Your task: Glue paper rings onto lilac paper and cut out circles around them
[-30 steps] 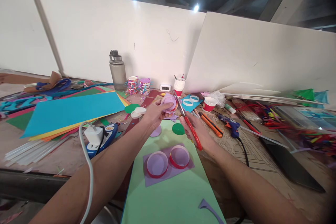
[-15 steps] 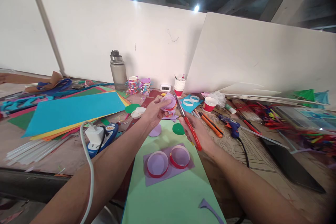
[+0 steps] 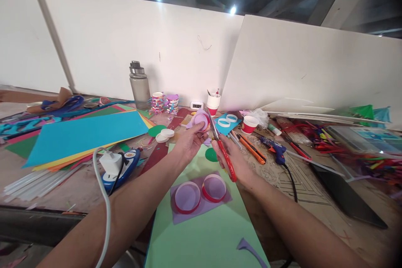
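Note:
My left hand [image 3: 187, 142] holds up a small red-rimmed ring covered with lilac paper [image 3: 200, 120]. My right hand [image 3: 234, 161] grips red-handled scissors [image 3: 221, 145], whose blades point up and touch the right edge of that ring. Below my hands a light green sheet [image 3: 204, 226] lies on the table. On it rests a lilac paper piece [image 3: 201, 196] carrying two more red-rimmed rings, one on the left [image 3: 187, 197] and one on the right [image 3: 214, 187].
A stack of coloured sheets with a blue one [image 3: 81, 134] on top lies at left. A white charger and cable [image 3: 108, 163] sit near my left arm. A grey bottle [image 3: 140, 86], paper cups [image 3: 249, 124], a blue glue gun [image 3: 274, 147] and orange cutters [image 3: 253, 149] stand behind.
My left hand has turned the lilac-covered ring slightly and lifted it a little. The scissors have shifted a little left along the ring's edge.

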The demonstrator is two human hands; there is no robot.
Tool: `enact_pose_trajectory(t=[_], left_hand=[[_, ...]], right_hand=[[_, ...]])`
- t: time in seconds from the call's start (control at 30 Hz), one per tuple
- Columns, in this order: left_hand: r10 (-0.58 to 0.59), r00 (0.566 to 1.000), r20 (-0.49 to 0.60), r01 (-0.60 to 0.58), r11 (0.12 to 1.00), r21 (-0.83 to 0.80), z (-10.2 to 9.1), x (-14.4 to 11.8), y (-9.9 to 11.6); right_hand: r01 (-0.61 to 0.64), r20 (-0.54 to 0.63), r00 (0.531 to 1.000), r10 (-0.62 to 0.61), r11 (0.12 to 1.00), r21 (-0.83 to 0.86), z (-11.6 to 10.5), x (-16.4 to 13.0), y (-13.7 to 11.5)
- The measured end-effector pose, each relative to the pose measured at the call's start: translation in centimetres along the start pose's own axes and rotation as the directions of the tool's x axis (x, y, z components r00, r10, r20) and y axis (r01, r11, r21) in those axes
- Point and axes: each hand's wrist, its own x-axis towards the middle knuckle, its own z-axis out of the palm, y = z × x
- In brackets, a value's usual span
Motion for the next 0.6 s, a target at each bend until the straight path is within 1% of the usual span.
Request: enact_pose_trajectory(t=[0.23,0.33,0.43,0.6], left_hand=[[0.023,1.0,0.001,-0.023,1.0,0.01,0.13,-0.07,0.2],[0.042,0.999,-0.029,-0.041,0.999,0.025,0.08,-0.1,0.33],[0.052,0.997,-0.059,-0.051,0.999,0.021,0.01,-0.07,0.34],[0.057,0.998,-0.022,-0.057,0.998,0.016,-0.02,0.02,0.09]], right_hand=[[0.002,0.03,1.0,-0.003,0.999,0.033,-0.04,0.2,0.65],[0.022,0.061,0.998,-0.026,0.998,0.06,-0.05,0.16,0.75],[0.026,0.072,0.997,-0.029,0.999,0.041,-0.11,0.08,0.46],[0.021,0.048,0.999,-0.025,0.997,0.08,-0.14,0.14,0.1]])
